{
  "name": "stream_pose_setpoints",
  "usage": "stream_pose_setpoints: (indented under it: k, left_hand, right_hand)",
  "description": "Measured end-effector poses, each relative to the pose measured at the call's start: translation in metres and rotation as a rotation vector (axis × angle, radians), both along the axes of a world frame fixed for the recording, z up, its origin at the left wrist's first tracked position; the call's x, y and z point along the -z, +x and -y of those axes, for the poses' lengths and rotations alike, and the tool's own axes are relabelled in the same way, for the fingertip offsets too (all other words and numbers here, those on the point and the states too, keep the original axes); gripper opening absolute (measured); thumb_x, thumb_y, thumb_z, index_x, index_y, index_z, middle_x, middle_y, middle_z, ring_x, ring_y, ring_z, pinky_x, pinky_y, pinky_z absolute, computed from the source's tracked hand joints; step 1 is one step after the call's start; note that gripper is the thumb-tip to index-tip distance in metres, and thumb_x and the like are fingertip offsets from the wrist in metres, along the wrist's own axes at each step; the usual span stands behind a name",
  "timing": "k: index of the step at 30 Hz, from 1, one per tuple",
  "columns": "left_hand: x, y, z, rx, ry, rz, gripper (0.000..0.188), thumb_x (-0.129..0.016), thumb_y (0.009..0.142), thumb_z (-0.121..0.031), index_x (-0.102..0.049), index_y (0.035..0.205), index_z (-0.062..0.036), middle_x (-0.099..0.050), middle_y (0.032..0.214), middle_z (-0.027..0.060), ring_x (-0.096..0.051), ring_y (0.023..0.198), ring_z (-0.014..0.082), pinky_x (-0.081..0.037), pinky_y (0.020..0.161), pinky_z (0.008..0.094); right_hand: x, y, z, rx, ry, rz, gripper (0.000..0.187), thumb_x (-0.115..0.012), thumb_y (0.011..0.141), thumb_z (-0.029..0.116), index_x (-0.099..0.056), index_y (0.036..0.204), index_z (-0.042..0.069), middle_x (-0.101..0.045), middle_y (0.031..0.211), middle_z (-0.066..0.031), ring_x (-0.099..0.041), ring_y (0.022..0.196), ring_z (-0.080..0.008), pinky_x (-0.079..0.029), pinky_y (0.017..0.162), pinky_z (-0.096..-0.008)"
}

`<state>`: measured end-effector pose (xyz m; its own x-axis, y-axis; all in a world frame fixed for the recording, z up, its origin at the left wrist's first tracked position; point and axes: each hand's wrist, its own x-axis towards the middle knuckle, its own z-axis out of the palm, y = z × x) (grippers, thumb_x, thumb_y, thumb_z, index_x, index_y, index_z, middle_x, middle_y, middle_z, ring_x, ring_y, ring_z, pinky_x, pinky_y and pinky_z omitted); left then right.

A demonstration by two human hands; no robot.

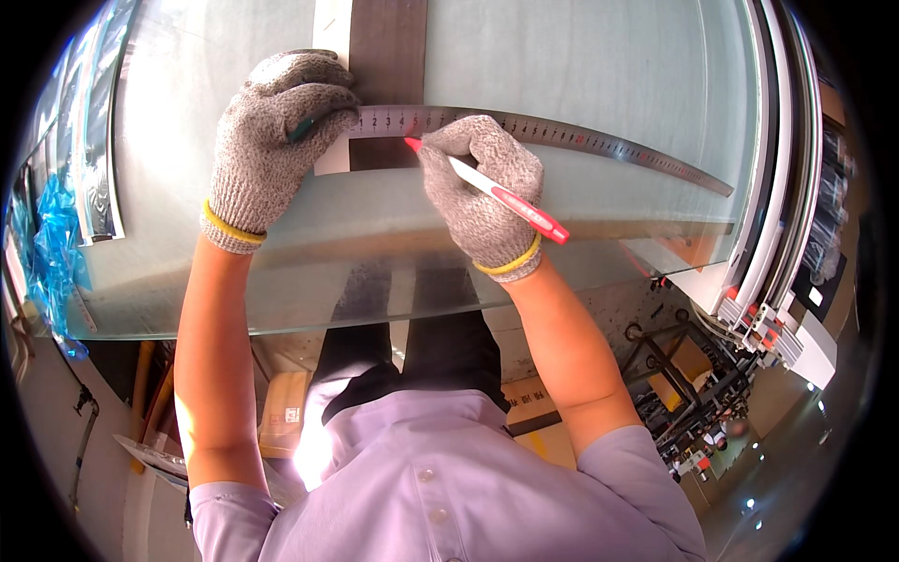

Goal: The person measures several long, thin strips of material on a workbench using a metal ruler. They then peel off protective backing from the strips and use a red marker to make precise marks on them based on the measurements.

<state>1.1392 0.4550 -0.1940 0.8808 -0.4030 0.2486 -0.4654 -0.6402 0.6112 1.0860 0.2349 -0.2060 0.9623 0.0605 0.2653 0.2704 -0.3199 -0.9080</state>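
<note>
A steel ruler (581,139) lies across a dark grey strip (386,56) and a white strip (331,26) on the glass tabletop. My left hand (281,136), in a grey knit glove, is closed at the ruler's left end, its thumb and fingertips pinching there. A small dark green thing (301,129) pokes out between its fingers; the rest is hidden. My right hand (482,187), gloved alike, grips a red and white marker pen (510,199) slantwise. The pen's red front end touches or nearly touches the ruler's lower edge, over the dark strip.
Crumpled blue plastic film (58,248) hangs at the table's left edge, beside dark glossy strips (98,140). Metal rails (782,140) run along the right side. Beneath the table's near edge are cardboard boxes (284,412) and a black metal rack (688,375).
</note>
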Motion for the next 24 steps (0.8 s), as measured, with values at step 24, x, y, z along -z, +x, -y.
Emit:
stream_pose_setpoints:
  k: [24]
  left_hand:
    - [-0.059,-0.18,-0.024,-0.463,0.103,-0.358,0.022,-0.078,0.084,-0.012,-0.069,0.103,-0.0072,-0.069,0.084,0.0143,-0.068,0.075,0.0347,-0.056,0.07,0.0402]
  right_hand:
    - [-0.085,-0.008,-0.008,-0.067,-0.313,0.458,0.017,-0.064,0.086,0.012,-0.072,0.101,0.013,-0.066,0.096,-0.0088,-0.064,0.091,-0.0263,-0.053,0.092,-0.0439]
